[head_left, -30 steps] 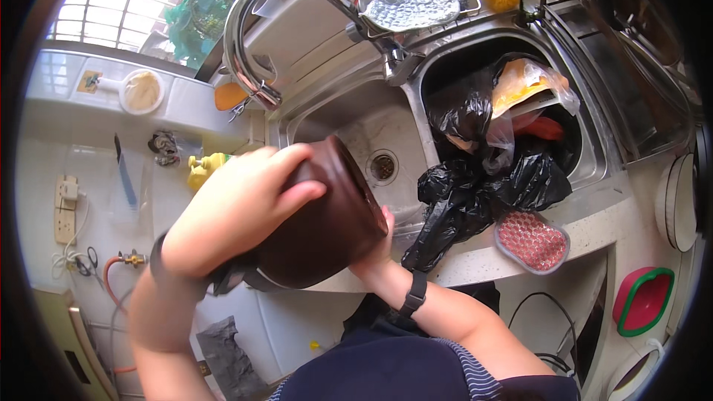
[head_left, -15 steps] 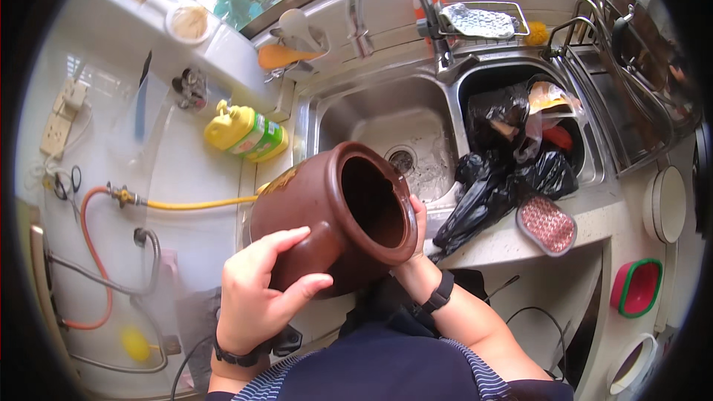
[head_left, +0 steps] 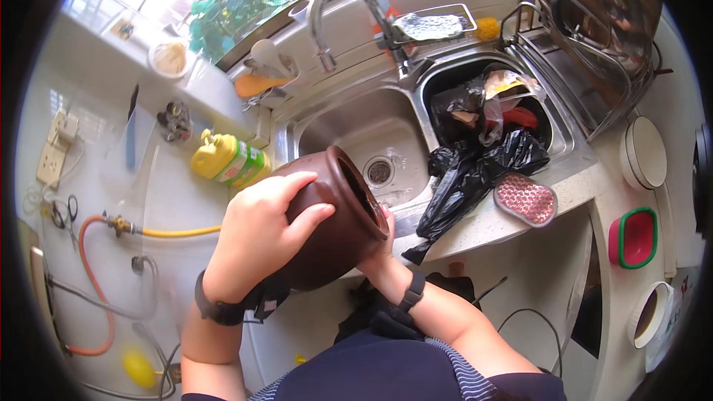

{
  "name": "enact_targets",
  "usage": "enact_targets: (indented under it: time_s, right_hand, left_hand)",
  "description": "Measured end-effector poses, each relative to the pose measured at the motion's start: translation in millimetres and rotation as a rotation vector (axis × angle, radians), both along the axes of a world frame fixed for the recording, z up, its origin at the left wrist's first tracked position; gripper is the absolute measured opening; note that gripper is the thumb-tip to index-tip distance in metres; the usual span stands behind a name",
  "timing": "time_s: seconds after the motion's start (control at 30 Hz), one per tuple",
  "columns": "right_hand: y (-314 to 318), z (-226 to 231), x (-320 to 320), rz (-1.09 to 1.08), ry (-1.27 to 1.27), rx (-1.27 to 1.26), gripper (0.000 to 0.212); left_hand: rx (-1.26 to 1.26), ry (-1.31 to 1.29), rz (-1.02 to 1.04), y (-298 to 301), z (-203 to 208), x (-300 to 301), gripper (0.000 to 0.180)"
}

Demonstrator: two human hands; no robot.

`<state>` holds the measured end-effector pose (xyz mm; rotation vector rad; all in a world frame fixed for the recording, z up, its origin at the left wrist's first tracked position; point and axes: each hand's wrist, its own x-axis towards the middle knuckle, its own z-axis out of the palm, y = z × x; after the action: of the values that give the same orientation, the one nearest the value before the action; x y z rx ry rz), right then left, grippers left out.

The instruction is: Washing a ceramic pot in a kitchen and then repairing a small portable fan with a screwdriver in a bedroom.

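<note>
Dark brown glaze fills the middle of my view: a stout jar (head_left: 327,249), tilted, with its mouth turned toward the right. I have it up between the wearer's body and the left steel basin (head_left: 401,115), overlapping that basin's near edge from where I look. The left hand (head_left: 264,234) grasps the jar's near side, thumb parted from the fingers; what lies under the palm I cannot tell. The right hand (head_left: 380,252) grasps it low on the right, close to the rim, most of its fingers hidden from me. A black band circles each wrist.

Beyond the jar I can see the drain (head_left: 379,171) and, over the basin, a curved chrome tap (head_left: 318,18). To my left, a yellow bottle (head_left: 232,160) leans or lies near the sink, beside a yellow hose (head_left: 182,232). To my right, a black plastic bag (head_left: 460,186) spills from the second basin onto the counter edge, just beside a pink scrubber (head_left: 526,199); farther right stands a red tray with a green rim (head_left: 655,234)
</note>
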<state>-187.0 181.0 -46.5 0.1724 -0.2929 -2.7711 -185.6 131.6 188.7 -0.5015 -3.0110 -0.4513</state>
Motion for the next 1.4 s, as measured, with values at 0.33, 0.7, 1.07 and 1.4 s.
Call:
enact_targets:
  time_s: [0.33,0.7,1.07,1.4]
  right_hand:
    - [16,-2,-38,0.008,-0.023,-0.242,0.057]
    - [37,13,-14,-0.145,0.163,0.456,0.035]
    - [103,93,176,-0.759,0.129,1.124,0.074]
    - [245,105,382,-1.306,-0.358,1.494,0.069]
  left_hand:
    - [-0.364,-0.074,-0.108,69,-8,-73,0.033]
    - [0.294,-0.049,0.187,-76,-22,54,0.039]
    - [0.934,-0.118,-0.057,-81,-67,165,0.023]
    - [0.805,-0.755,-0.522,110,-93,219,0.027]
